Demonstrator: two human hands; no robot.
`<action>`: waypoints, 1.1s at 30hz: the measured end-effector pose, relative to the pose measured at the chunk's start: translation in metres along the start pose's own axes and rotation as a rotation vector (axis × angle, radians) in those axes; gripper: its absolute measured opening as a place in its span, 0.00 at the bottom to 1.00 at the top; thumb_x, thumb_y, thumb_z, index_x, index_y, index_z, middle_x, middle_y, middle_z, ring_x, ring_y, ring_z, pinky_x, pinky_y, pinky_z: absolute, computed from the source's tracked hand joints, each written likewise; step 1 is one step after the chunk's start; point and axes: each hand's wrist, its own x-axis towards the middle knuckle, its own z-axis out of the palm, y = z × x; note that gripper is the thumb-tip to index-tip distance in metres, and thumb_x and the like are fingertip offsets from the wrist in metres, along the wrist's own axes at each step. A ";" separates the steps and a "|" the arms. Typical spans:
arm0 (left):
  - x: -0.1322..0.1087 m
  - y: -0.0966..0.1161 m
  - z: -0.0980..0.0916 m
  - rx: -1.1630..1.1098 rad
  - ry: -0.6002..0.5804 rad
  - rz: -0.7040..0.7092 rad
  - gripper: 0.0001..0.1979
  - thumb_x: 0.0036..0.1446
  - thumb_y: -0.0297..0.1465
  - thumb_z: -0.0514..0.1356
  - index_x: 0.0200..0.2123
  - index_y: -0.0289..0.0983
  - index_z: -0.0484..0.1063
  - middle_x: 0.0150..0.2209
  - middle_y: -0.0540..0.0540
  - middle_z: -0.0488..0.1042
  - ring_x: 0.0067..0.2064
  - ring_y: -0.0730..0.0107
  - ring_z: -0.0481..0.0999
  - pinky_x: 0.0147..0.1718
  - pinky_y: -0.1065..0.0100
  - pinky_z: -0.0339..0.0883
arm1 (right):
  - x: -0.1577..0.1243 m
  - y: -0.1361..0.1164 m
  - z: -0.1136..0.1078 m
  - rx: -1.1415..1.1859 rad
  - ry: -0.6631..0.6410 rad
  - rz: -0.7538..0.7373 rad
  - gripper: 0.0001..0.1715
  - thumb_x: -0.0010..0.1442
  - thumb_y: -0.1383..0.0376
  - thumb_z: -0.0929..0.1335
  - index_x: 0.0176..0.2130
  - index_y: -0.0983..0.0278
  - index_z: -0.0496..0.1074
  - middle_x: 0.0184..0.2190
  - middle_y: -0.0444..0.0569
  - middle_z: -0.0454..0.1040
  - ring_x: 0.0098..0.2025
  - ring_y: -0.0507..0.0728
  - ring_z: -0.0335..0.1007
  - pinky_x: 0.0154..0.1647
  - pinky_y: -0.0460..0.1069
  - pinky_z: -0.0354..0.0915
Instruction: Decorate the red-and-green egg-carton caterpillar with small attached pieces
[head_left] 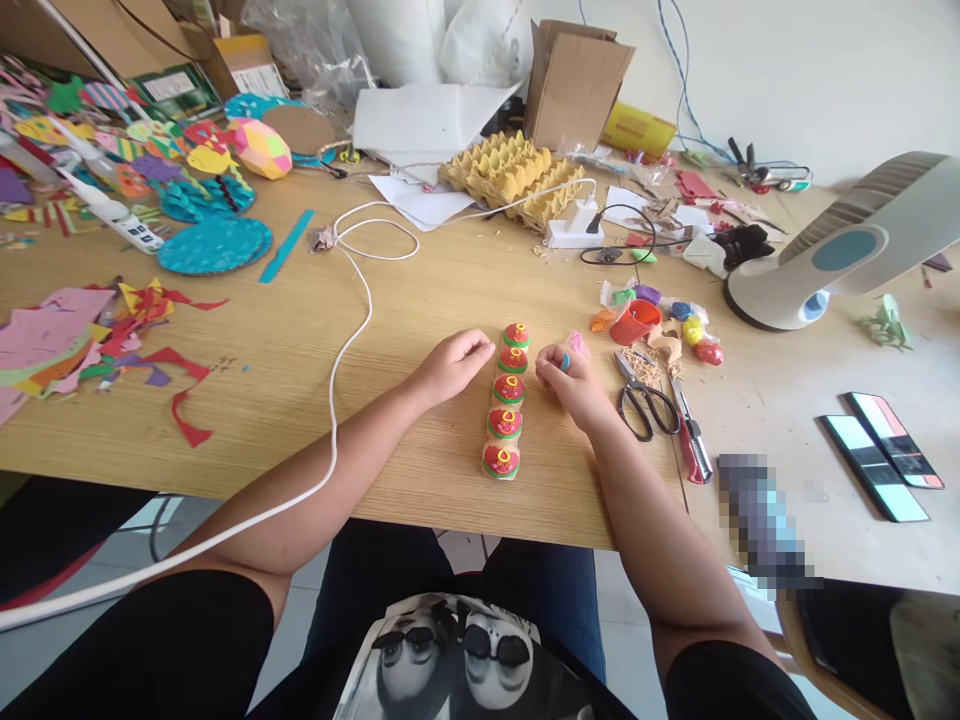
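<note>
A column of several red, dome-shaped pieces [509,390] runs down the table in front of me. Each has a green rim, a yellow loop and a small face, and sits on a row of tan cups that looks like egg carton. My left hand [459,366] rests just left of the upper end, fingers curled and tips together, nothing seen in them. On the right side of the row, my right hand [570,385] is closed in a pinch. A small blue bit [565,360] shows at its fingers; whether it is held or stuck on is unclear. Pink material [577,344] lies just behind.
Scissors [646,398], a red utility knife [694,440], a red cup [635,321] and colored clay lumps lie right. A white fan [832,250] stands beyond. Yellow egg trays [517,175] sit at the back. Paper scraps [56,340] cover the left; a white cable [335,420] crosses my left arm.
</note>
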 end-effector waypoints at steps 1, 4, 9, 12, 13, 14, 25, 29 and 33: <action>0.000 0.000 0.001 -0.003 -0.010 0.001 0.15 0.66 0.42 0.54 0.31 0.39 0.66 0.29 0.52 0.67 0.32 0.70 0.66 0.34 0.68 0.60 | 0.001 0.001 0.000 -0.052 0.014 -0.024 0.15 0.59 0.52 0.70 0.34 0.60 0.68 0.23 0.41 0.61 0.25 0.51 0.51 0.26 0.47 0.48; -0.001 -0.002 0.002 -0.003 -0.029 0.014 0.14 0.66 0.42 0.55 0.34 0.38 0.69 0.32 0.50 0.71 0.35 0.69 0.69 0.37 0.67 0.62 | 0.002 0.003 0.000 -0.161 0.044 -0.081 0.14 0.60 0.54 0.69 0.37 0.62 0.74 0.22 0.40 0.60 0.26 0.51 0.50 0.27 0.48 0.50; -0.001 -0.001 0.000 0.015 -0.021 0.033 0.14 0.66 0.42 0.55 0.37 0.38 0.72 0.37 0.48 0.76 0.40 0.66 0.74 0.41 0.66 0.65 | 0.003 0.002 -0.001 -0.176 0.059 -0.071 0.15 0.61 0.55 0.68 0.39 0.64 0.76 0.22 0.40 0.59 0.26 0.50 0.50 0.29 0.49 0.51; -0.001 0.000 -0.001 0.021 -0.013 0.037 0.15 0.67 0.42 0.55 0.36 0.38 0.72 0.36 0.48 0.76 0.40 0.65 0.74 0.41 0.66 0.65 | 0.002 0.002 -0.001 -0.171 0.087 -0.079 0.15 0.61 0.54 0.69 0.37 0.63 0.75 0.21 0.40 0.60 0.26 0.51 0.51 0.29 0.49 0.52; -0.001 0.000 -0.001 0.023 -0.013 0.037 0.15 0.67 0.42 0.55 0.36 0.38 0.72 0.36 0.48 0.76 0.39 0.66 0.74 0.41 0.66 0.65 | 0.003 0.002 -0.001 -0.169 0.094 -0.080 0.15 0.60 0.53 0.69 0.36 0.63 0.75 0.22 0.40 0.60 0.26 0.51 0.51 0.29 0.49 0.52; -0.001 -0.001 0.000 0.022 -0.012 0.036 0.15 0.67 0.43 0.55 0.36 0.38 0.72 0.35 0.48 0.76 0.38 0.66 0.73 0.40 0.66 0.65 | 0.003 0.002 -0.001 -0.163 0.100 -0.080 0.15 0.60 0.53 0.70 0.34 0.63 0.74 0.22 0.40 0.60 0.25 0.50 0.51 0.29 0.49 0.52; -0.001 -0.003 0.003 -0.027 0.036 0.020 0.09 0.57 0.38 0.66 0.35 0.37 0.77 0.33 0.48 0.78 0.33 0.70 0.73 0.36 0.67 0.67 | 0.004 0.000 0.000 -0.144 0.103 -0.094 0.11 0.54 0.57 0.73 0.32 0.62 0.75 0.23 0.42 0.64 0.26 0.51 0.53 0.28 0.49 0.52; -0.002 -0.001 0.003 -0.022 0.057 0.038 0.09 0.58 0.37 0.66 0.36 0.38 0.80 0.35 0.47 0.81 0.34 0.69 0.75 0.36 0.67 0.69 | 0.003 0.000 0.000 -0.190 0.118 -0.090 0.13 0.58 0.55 0.70 0.32 0.62 0.74 0.22 0.41 0.63 0.26 0.51 0.53 0.29 0.49 0.53; -0.003 -0.002 0.006 -0.004 0.089 0.084 0.08 0.59 0.35 0.65 0.39 0.39 0.82 0.38 0.46 0.83 0.36 0.68 0.77 0.39 0.66 0.71 | 0.004 0.002 0.002 -0.222 0.139 -0.107 0.14 0.58 0.54 0.69 0.32 0.62 0.74 0.25 0.43 0.68 0.28 0.52 0.57 0.31 0.50 0.57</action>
